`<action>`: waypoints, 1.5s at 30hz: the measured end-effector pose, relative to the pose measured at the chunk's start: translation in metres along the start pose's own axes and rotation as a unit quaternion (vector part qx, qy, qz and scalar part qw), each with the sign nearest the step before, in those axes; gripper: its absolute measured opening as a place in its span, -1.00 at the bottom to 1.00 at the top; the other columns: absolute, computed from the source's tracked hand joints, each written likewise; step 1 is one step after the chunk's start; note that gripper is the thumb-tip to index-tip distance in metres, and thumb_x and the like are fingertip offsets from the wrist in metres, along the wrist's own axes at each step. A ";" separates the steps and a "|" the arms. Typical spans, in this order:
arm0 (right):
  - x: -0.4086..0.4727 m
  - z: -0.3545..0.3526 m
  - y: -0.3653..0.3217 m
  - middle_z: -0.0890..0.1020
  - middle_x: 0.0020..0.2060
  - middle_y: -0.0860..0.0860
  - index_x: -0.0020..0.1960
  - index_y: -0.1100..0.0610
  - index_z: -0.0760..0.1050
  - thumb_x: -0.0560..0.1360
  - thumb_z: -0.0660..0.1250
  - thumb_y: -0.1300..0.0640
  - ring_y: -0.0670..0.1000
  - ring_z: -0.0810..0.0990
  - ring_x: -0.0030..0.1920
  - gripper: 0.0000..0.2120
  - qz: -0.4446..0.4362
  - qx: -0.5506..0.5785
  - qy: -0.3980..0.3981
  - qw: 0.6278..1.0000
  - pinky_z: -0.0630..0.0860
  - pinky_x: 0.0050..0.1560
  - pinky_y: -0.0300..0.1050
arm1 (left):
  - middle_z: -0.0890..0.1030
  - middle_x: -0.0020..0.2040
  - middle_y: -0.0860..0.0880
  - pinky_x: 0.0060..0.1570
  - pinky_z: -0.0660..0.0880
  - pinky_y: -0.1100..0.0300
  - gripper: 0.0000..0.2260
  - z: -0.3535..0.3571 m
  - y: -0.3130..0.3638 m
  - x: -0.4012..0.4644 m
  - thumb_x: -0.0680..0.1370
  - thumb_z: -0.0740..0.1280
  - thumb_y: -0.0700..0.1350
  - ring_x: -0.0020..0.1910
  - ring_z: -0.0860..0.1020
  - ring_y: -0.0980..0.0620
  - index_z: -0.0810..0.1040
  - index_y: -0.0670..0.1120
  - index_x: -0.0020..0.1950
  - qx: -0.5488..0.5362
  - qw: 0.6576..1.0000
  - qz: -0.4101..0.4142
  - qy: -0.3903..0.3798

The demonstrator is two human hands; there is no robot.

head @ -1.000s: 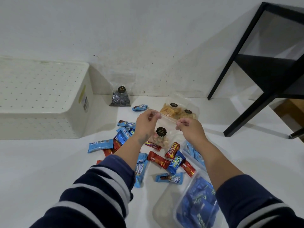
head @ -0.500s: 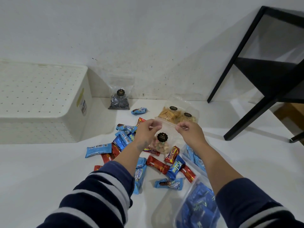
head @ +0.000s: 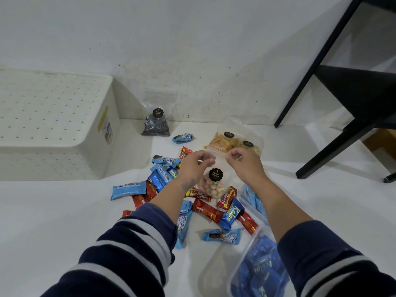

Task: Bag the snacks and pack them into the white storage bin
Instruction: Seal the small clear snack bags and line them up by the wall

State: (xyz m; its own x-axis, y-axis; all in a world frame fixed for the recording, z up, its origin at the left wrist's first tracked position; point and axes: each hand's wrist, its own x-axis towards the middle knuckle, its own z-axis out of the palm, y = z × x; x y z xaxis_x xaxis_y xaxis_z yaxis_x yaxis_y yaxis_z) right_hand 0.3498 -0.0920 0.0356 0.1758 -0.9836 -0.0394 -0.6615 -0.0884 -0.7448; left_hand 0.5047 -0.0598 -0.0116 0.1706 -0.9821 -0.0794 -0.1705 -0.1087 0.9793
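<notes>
My left hand (head: 194, 166) and my right hand (head: 243, 162) each pinch a top corner of a clear zip bag (head: 214, 182) of small pastel biscuits with a black round label. The bag hangs between them above a scatter of blue and red snack bars (head: 211, 212) on the white floor. The white storage bin (head: 53, 123), perforated, stands at the left against the wall. A clear bag of blue snacks (head: 259, 269) lies at the bottom right, by my right sleeve.
A clear bag of dark spiral biscuits (head: 157, 123) leans on the wall beside the bin. Two bags of yellow crackers (head: 233, 142) lie behind my hands. A black table frame (head: 334, 116) stands at the right. Another bag of blue snacks (head: 254, 200) lies under my right forearm.
Both hands have come lower and closer together along the top of the biscuit bag. The view has tilted slightly.
</notes>
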 end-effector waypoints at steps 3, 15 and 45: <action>0.003 0.001 -0.001 0.51 -0.23 -0.19 -0.13 0.03 0.53 0.48 0.33 0.10 -0.11 0.47 -0.15 -0.97 0.007 -0.016 -0.014 1.000 0.39 -0.21 -0.24 | 0.63 -0.23 0.11 -0.32 0.39 0.47 -0.92 0.000 -0.002 0.000 0.52 0.39 -0.15 -0.21 0.60 0.21 0.60 0.03 -0.13 0.000 1.000 -0.001 0.003; 0.011 0.006 -0.005 0.51 -0.19 -0.22 -0.14 -0.12 0.49 0.49 0.30 -0.01 -0.10 0.50 -0.06 -0.96 0.012 -0.092 -0.022 0.995 0.28 -0.16 -0.20 | 0.66 -0.08 0.00 -0.12 0.51 0.33 -0.83 -0.002 -0.017 -0.002 0.49 0.41 -0.26 -0.13 0.62 0.13 0.62 -0.04 0.02 -0.021 0.999 -0.029 -0.034; 0.014 0.012 -0.029 0.54 -0.29 -0.19 -0.22 -0.09 0.53 0.45 0.34 0.03 -0.11 0.48 -0.20 -0.92 -0.054 -0.086 -0.023 0.995 0.51 0.00 0.08 | 0.64 -0.11 0.06 0.02 0.56 0.24 -0.67 0.005 -0.018 -0.005 0.51 0.36 -0.31 -0.13 0.63 0.13 0.54 -0.01 0.22 -0.029 0.999 -0.009 -0.022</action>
State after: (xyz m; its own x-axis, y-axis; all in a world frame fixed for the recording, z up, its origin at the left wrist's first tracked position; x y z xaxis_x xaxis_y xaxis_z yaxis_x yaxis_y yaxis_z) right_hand 0.3807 -0.1017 0.0483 0.2832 -0.9591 0.0023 -0.7510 -0.2233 -0.6215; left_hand 0.5024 -0.0533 -0.0297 0.1296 -0.9860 -0.1049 -0.1101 -0.1194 0.9867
